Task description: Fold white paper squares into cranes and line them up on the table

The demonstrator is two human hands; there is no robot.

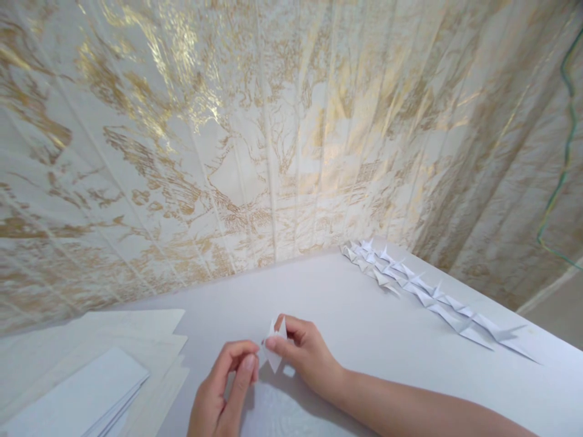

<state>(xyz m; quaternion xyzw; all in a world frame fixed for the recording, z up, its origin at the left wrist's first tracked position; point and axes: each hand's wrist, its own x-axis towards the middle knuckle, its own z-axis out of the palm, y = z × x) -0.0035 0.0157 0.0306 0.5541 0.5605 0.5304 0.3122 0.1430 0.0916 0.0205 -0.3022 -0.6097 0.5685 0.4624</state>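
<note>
Tbl (319, 285) wht, wall (273, 121) gold-print; R grip (310, 349) pinches folded paper (274, 358), L grip (223, 385) unclear.

Gold-patterned wall covering (241, 176); green cord (572, 115) hanging far right.

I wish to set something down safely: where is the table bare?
Bare: table between the right hand and folded paper pieces, and beyond the left hand, toward the patterned backdrop. Crowded: left, with paper sheets; right, with those pieces.

Gold-patterned white wall covering (255, 152), white table (314, 285)
</note>
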